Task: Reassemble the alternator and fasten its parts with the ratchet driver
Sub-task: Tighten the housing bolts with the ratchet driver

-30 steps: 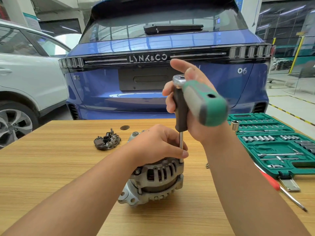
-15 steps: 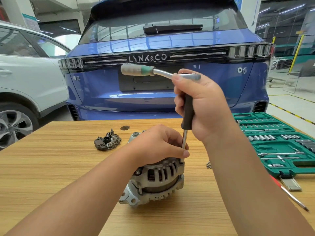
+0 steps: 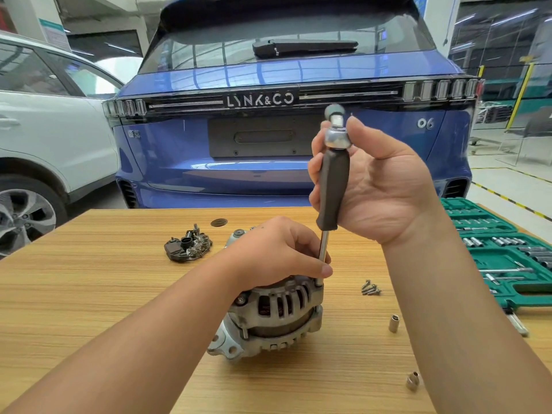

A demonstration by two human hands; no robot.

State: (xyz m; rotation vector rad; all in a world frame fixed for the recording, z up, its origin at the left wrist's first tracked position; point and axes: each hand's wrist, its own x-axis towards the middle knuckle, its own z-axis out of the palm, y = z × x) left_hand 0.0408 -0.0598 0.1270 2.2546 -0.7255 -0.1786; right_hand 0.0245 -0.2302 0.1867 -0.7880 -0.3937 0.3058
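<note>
Left hand (image 3: 277, 252) clamped the alternator (image 3: 274, 318); right hand (image 3: 379, 186) gripped the ratchet driver (image 3: 333, 186). Loose screws (image 3: 370, 288), sockets (image 3: 393, 323) and a green toolcase (image 3: 504, 258) crowded the bench (image 3: 89, 294).

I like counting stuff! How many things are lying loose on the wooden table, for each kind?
Alternator: 1
Rectifier plate: 1
Loose sockets: 2
Pile of screws: 1
Dark round disc: 1
Green socket-set case: 1
Total: 7
</note>
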